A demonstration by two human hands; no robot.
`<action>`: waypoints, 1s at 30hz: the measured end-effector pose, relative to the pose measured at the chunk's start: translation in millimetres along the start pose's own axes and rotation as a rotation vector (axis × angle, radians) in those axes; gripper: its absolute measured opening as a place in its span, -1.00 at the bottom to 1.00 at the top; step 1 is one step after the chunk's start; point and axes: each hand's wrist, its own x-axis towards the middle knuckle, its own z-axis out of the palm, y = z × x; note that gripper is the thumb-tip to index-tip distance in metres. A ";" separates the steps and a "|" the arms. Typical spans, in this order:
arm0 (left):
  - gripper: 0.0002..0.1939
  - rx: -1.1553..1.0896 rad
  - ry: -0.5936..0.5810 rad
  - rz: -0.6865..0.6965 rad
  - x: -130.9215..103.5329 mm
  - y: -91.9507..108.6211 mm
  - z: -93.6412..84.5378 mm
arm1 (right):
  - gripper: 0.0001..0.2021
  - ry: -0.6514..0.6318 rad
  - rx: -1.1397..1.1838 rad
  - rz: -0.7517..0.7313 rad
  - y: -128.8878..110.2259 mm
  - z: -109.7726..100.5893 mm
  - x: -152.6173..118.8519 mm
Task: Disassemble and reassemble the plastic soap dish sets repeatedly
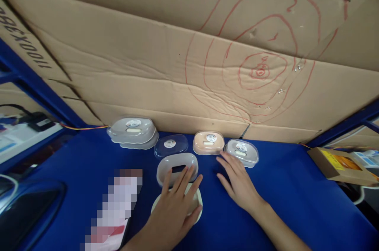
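My left hand [177, 203] is spread palm down over a pale cream dish [197, 199] and the near edge of a grey-white dish [166, 166], which has a dark slot in its bottom. My right hand [237, 180] hovers with its fingers apart, holding nothing, its fingertips near a lidded peach soap box [208, 143] and a lidded grey box [242, 152]. Behind the grey-white dish lies a clear lid [171, 145] with a round sticker. Farther left stand stacked grey boxes [133, 130] under a clear lid.
A cardboard wall [148, 65] with red rings rises behind the blue table [284, 187]. A phone-like object [118, 207], partly pixelated, lies at the left front. Dark glossy item [29, 215] is at far left; an open carton [340, 166] is at right.
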 end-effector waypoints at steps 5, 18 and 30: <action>-0.51 0.027 0.016 -0.047 -1.4 -2.2 3.7 | -0.40 0.016 -0.080 -0.012 9.1 14.1 27.6; -0.57 -0.297 0.134 -0.152 3.4 8.4 -15.7 | -0.58 0.034 -0.007 -0.038 -7.3 7.7 4.7; -0.44 -1.271 0.029 -0.567 -3.1 15.9 -12.6 | -0.72 0.345 0.440 0.417 -8.4 7.1 -2.9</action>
